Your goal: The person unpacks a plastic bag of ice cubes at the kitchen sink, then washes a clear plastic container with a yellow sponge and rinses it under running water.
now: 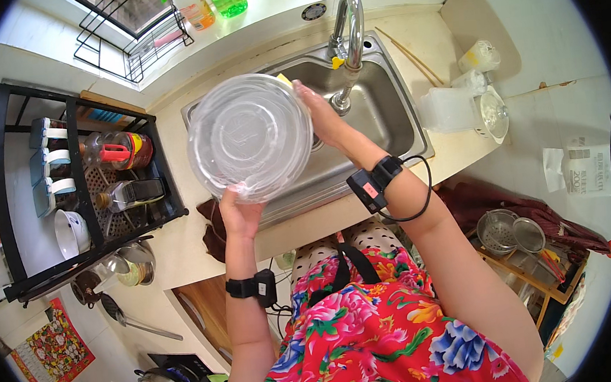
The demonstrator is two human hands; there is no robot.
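A round translucent plastic container or lid [250, 136] is held up over the left part of the stainless steel sink [385, 104]. My left hand [240, 215] grips its near edge, with the thumb on top. At its far right rim is my right hand [321, 111], fingers partly hidden behind the plastic. A small yellow corner [284, 79], perhaps of a sponge, pokes out beside those fingers; the rest of it is hidden. The curved chrome faucet [352, 31] rises behind the sink, and its spout end points into the basin.
Left stands a black rack [79, 182] with bottles and seasoning boxes. Wooden chopsticks [410, 56], a translucent plastic box [447, 110] and a lidded white pot [493, 114] lie right of the sink. A dark cloth [213, 230] is by the counter's front edge. Spray bottles [194, 6] stand on the sill.
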